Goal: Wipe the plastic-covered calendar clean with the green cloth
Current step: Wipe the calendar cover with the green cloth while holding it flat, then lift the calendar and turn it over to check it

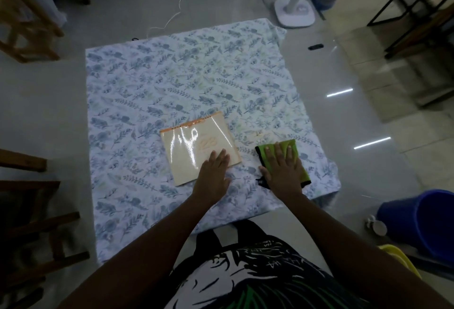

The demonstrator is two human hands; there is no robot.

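The plastic-covered calendar [194,146] lies flat on the floral tablecloth, cream with an orange top strip and glare streaks on its cover. My left hand [213,171] rests flat on its near right corner, fingers together. To the right of the calendar, apart from it, the green cloth [298,161] with a black edge lies on the tablecloth. My right hand [282,166] presses flat on top of the cloth, fingers spread, covering most of it.
The table under the blue-leaf tablecloth [159,82] stands on a glossy tiled floor. Wooden chairs [27,21] stand at the left. A white fan base [294,12] sits beyond the far right corner, a blue bucket [422,222] at the near right.
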